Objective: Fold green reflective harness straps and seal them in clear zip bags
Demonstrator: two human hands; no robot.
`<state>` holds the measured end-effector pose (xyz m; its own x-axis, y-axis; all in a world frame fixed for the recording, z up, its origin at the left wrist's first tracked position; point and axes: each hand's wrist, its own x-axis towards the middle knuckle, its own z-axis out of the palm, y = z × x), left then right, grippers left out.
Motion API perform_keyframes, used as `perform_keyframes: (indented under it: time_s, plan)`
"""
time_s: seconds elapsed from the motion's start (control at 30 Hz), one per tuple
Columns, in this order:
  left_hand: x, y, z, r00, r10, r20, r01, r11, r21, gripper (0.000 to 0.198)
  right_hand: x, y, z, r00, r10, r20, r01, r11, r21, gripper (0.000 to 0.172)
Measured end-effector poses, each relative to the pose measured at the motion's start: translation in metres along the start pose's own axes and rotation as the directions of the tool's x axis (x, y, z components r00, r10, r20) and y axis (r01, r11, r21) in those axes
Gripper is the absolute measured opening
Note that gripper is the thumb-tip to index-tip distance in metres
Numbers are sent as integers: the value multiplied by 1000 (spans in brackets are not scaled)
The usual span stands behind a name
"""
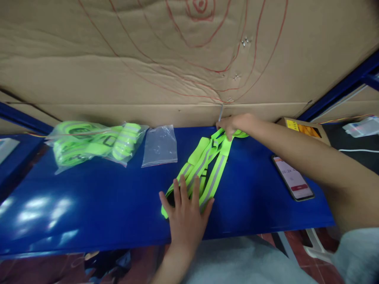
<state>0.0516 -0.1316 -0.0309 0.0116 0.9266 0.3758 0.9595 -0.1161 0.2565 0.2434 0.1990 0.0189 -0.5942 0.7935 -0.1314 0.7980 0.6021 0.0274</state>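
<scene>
Neon yellow-green reflective straps [216, 178] with grey stripes lie stretched out on the blue table, looking like a reflective vest of elastic bands. My left hand [187, 213] rests flat on their near end, fingers spread. At the far end, close to the cardboard, my right hand [230, 125] has its fingers closed around the gathered straps. A short bit of strap sticks out to the right beneath my right wrist. Left of the straps lies a flat clear plastic bag [160, 145]. Farther left, a clear bag [96, 142] holds more rolled neon straps.
A cardboard wall [148, 86] with red drawn rings stands along the back of the blue table [112, 209]. On the right, under my forearm, lies a phone [293, 177] showing a timer. Behind it sits a small cardboard box [321, 134] with a yellow label.
</scene>
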Motion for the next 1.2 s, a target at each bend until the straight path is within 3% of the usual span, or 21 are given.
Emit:
perform_keyframes:
  time_s: [0.07,0.13,0.23,0.3,0.4,0.5,0.6,0.7,0.9,1.03,1.2]
  plan:
    - [0,-8,6,998,21,56,-20,999,-26,71,-18,1,-13,998,-24,62,25,999,-20,63]
    - [-2,-14,9,996,34,85,-32,999,-24,69,-44,-2,-23,998,-42,51,44,998,-39,81]
    - [-4,-16,9,993,46,108,-47,999,5,67,-89,-13,-24,985,-75,-154,65,996,-66,60]
    - [-4,-16,9,992,46,114,-48,999,11,65,-114,-22,-17,966,-27,-258,0,995,-103,49]
    - [-3,-15,8,992,44,116,-45,999,7,64,-135,-26,-3,967,17,-256,-60,985,-162,39]
    - [-4,-15,9,993,46,109,-46,999,-4,63,-135,-19,-1,990,54,-132,-72,988,-139,40]
    - [-5,-16,11,995,42,90,-40,999,-25,63,-118,-8,-5,991,106,-84,-110,993,-50,39]
    - [-5,-17,12,996,42,81,-41,999,-17,63,-93,3,-4,998,53,-23,-52,998,45,30]
    - [-4,-15,10,993,54,108,-63,995,83,59,-60,26,8,997,-5,81,-7,989,149,33]
    - [-4,-16,9,992,56,109,-68,992,106,60,-66,32,6,995,-42,89,25,984,178,29]
    - [-4,-21,7,993,63,99,-70,995,72,58,-90,35,-2,998,68,-4,-66,985,159,23]
